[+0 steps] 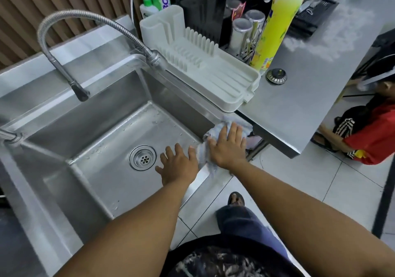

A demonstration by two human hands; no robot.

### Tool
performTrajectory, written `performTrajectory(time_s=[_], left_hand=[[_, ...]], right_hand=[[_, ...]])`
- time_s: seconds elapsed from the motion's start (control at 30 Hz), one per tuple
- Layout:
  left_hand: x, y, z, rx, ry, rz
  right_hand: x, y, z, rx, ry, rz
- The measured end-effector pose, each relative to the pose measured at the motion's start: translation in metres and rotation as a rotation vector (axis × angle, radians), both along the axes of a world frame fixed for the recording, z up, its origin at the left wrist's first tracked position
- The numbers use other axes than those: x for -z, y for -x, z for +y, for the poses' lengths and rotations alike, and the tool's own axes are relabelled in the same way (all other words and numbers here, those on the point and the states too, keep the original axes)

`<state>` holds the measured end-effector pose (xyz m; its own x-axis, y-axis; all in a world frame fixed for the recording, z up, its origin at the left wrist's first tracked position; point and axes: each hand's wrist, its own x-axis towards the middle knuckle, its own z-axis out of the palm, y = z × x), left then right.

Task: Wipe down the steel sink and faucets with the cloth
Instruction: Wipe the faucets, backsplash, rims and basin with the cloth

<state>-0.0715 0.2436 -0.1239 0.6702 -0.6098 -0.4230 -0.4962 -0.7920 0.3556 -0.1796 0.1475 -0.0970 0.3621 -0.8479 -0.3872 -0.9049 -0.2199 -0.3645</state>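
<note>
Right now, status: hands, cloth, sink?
Right hand flat, pressing cloth onto sink rim, right side. Left hand open, over basin. Dish rack just beyond the cloth.

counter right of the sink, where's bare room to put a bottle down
The counter is bare from the stopper forward to its front edge, right of the rack. The sink floor is free around the drain. Crowded: the back, with the yellow bottle and cups, and the sink's near right corner, under the right hand and cloth.
</note>
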Motion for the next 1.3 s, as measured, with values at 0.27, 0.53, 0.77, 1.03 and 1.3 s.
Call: performTrajectory(time_s=[0.27,0.53,0.77,1.03,1.3], left_hand=[[0.006,-0.001,0.001,0.019,0.027,-0.031],[0.003,-0.003,0.006,0.075,0.214,-0.046],[0.004,-0.005,0.017,0.199,0.383,-0.053],[-0.001,-0.006,0.053,0.468,0.471,-0.021],[0.004,-0.017,0.027,0.048,0.254,0.089]], right_hand=[[-0.001,-0.004,0.005,-0.049,0.031,0.081],[-0.011,-0.008,0.061,-0.044,-0.051,-0.120],[-0.013,0.000,0.084,-0.034,0.017,-0.303],[0.005,0.018,0.068,-0.030,0.211,-0.029],[0.007,0.003,0.094,-0.159,0.143,-0.027]])
